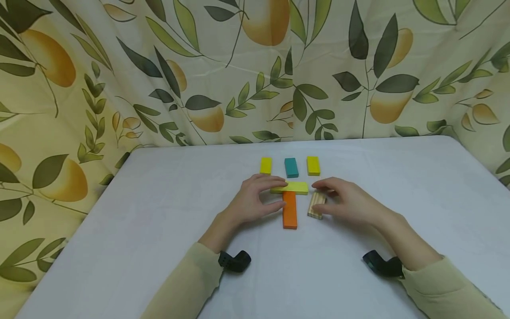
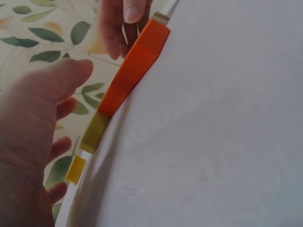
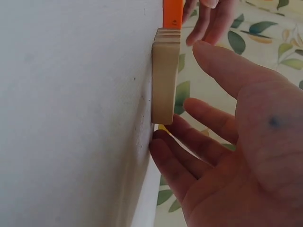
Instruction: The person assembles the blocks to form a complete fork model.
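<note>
The plain wooden strips (image 1: 317, 200) lie just left of the nearer right hand (image 1: 352, 201), long axis roughly parallel to the orange block (image 1: 290, 215) beside the left hand (image 1: 254, 199), both hands loosely spread, gripping nothing.

Dim, diffuse light covers the bench (image 1: 119, 248), with faint, soft-edged shadows beside the sleeves (image 1: 183, 283); the patterned curtain (image 1: 24, 128) looks yellower at left; both wrist views are greyer and slightly soft, the left fingers (image 2: 59, 148) shaded; a broad, blurry shadow streaks the bench in each.
</note>
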The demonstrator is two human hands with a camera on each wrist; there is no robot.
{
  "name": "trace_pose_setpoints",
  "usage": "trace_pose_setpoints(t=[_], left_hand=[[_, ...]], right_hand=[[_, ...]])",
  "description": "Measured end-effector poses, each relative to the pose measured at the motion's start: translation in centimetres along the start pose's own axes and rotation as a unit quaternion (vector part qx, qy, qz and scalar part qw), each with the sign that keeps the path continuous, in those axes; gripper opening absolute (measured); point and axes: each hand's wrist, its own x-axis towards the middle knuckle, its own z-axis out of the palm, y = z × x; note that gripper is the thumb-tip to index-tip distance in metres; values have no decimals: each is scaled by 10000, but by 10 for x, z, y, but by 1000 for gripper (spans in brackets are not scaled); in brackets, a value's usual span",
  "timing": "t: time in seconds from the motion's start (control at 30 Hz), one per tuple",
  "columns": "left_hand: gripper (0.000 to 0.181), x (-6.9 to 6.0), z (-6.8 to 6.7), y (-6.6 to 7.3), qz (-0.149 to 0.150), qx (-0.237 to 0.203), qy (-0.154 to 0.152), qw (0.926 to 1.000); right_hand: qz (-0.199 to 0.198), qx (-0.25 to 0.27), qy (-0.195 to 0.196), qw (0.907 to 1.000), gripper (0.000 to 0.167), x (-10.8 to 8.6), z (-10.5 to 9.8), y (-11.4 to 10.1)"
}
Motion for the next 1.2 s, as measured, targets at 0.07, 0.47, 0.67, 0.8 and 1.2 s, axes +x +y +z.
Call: trace_pose_setpoints(t=[0.07, 0.47, 0.67, 0.8, 1.2], left_hand=[[45, 1, 0, 1, -1, -8, -29, 10000], [42, 3, 4, 4, -22, 125, -341, 9993], [42, 2, 5, 6, -116, 371, -580, 9976], [41, 2, 5, 7, -7, 387, -647, 9972], [44, 1, 6, 5, 155, 480, -840, 9952]], right_hand=[[-8, 14, 5, 10000, 64, -3, 1, 0], [-274, -96, -18, 9996, 59, -9, 5, 1], [-280, -175, -7, 9995, 57, -8, 6, 1], [-220, -228, -25, 9995, 57, -8, 6, 0], [-257, -349, -13, 9991, 54, -8, 7, 0]])
